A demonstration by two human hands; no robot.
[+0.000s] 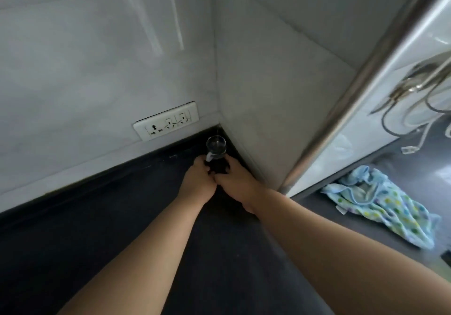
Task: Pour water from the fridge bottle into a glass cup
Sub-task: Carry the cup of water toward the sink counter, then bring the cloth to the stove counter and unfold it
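A clear glass cup [216,147] stands upright on the black counter [102,229], deep in the corner where the two tiled walls meet. My left hand [198,179] grips its lower part from the left. My right hand [238,184] grips it from the right, and the fingers of the two hands meet around the base. Only the cup's rim and upper wall show above my fingers. No bottle is in view.
A white socket panel [166,121] sits in the back wall just left of the cup. A steel-edged white panel [346,100] rises on the right, with cables [402,119] behind it. A dotted blue cloth [380,202] lies on the counter at the right.
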